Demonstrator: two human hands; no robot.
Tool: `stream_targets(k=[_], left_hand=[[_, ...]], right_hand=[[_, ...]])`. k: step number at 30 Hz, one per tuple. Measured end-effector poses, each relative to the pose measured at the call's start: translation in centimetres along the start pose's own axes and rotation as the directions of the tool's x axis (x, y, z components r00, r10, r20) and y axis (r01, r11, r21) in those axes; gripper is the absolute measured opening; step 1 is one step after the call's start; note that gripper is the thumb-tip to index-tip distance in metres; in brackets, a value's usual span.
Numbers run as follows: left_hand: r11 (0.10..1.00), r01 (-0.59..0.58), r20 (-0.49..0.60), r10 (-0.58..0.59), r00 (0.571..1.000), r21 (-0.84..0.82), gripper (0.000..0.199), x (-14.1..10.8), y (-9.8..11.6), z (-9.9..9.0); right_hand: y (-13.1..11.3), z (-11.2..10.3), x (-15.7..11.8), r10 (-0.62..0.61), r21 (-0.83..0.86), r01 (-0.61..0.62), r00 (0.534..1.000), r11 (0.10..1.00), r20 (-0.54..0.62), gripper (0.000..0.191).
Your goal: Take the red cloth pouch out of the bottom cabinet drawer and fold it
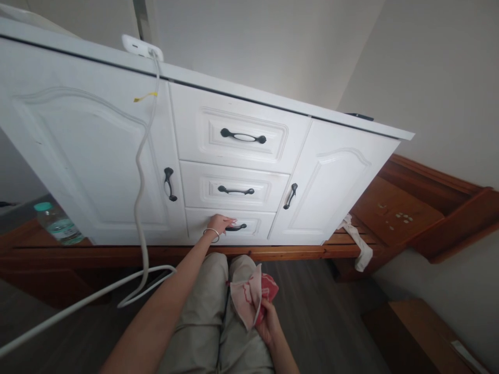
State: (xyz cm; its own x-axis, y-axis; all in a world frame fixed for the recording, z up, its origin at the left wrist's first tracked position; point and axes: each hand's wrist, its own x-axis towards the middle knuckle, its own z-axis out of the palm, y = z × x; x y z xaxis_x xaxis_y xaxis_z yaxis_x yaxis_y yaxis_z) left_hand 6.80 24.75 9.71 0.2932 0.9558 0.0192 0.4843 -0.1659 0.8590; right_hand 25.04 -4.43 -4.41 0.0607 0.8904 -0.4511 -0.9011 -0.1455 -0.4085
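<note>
A plain pale wall rises behind a white cabinet (117,171) that stands on a low reddish wooden platform (393,208), with dark wood-look flooring (312,311) in front of it. The cabinet has a door at each end and three drawers stacked in the middle, all with dark curved handles. The left hand (221,224), a thin bangle on its wrist, reaches to the bottom drawer (228,226) near the cabinet's lower edge, and its fingers curl onto the left end of that drawer's handle (237,227); the drawer front sits flush with the ones above it. The right hand (267,322) rests low over the person's lap, clenched around a pink and red cloth (251,296) that fans upward from the fingers above the light-coloured trousers (206,322). On the cabinet's top edge, towards its left end, lies a white power strip (141,48), and its thick white cable (140,197) hangs down across the left door, loops on the floor and runs off to the lower left. A clear plastic bottle (58,223) with a green cap lies on the platform beside the cabinet's left lower corner. A white cloth (360,249) drapes over the platform's edge just past the cabinet's right lower corner.
</note>
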Motion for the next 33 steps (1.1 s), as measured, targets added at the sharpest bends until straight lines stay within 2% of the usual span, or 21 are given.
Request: stream_targets(k=[3,5,7,9,12,15,17,21,27,31,33], left_hand=[[1.000,-0.020,-0.039,0.019,0.999,-0.022,0.039,-0.2,0.3,0.1],[0.998,-0.045,-0.101,0.041,0.994,-0.043,0.038,-1.5,0.7,0.9],[0.994,-0.080,-0.168,0.067,0.984,-0.072,0.039,-4.2,1.0,2.7],[0.987,-0.122,-0.188,0.101,0.977,-0.107,0.042,-8.2,1.4,5.1],[0.966,-0.202,-0.066,0.194,0.979,-0.159,0.036,-14.9,2.0,8.7],[0.944,-0.303,0.153,0.321,0.935,-0.127,0.024,-19.6,2.3,10.6],[0.943,-0.327,0.207,0.331,0.921,-0.054,0.024,-21.0,2.1,10.6],[0.942,-0.332,0.147,0.322,0.935,0.051,0.024,-21.8,1.6,9.2],[0.932,-0.358,0.155,0.346,0.925,0.055,0.020,-23.2,2.5,8.0],[0.941,-0.338,0.212,0.326,0.921,0.021,0.030,-24.5,2.6,7.8],[0.956,-0.289,0.247,0.268,0.931,0.048,0.033,-25.1,1.9,7.7]], right_hand=[[-0.1,0.4,-0.2,-0.003,-0.008,0.003,1.000,1.000,0.003,0.028],[-0.1,0.8,-0.6,-0.013,-0.031,0.013,1.000,0.999,0.002,0.032],[0.0,1.1,-1.1,-0.022,-0.074,0.022,1.000,0.997,0.001,0.036],[0.2,1.7,-1.9,-0.019,-0.124,0.021,1.000,0.992,0.017,0.041],[0.7,2.9,-3.4,0.005,-0.160,0.004,0.998,0.987,0.056,0.047],[1.2,3.9,-4.5,0.011,-0.158,-0.003,0.999,0.987,0.051,0.054],[1.4,4.2,-5.0,0.010,-0.147,-0.006,1.000,0.989,0.025,0.053],[1.4,4.0,-5.4,0.044,-0.142,-0.041,0.999,0.989,0.020,0.043],[0.4,3.5,-5.8,0.064,-0.166,-0.049,0.994,0.985,0.087,0.044],[-0.6,3.4,-5.5,0.046,-0.108,-0.046,0.999,0.993,-0.007,0.034],[-1.3,3.3,-5.2,0.053,-0.082,-0.058,0.997,0.995,-0.061,0.030]])
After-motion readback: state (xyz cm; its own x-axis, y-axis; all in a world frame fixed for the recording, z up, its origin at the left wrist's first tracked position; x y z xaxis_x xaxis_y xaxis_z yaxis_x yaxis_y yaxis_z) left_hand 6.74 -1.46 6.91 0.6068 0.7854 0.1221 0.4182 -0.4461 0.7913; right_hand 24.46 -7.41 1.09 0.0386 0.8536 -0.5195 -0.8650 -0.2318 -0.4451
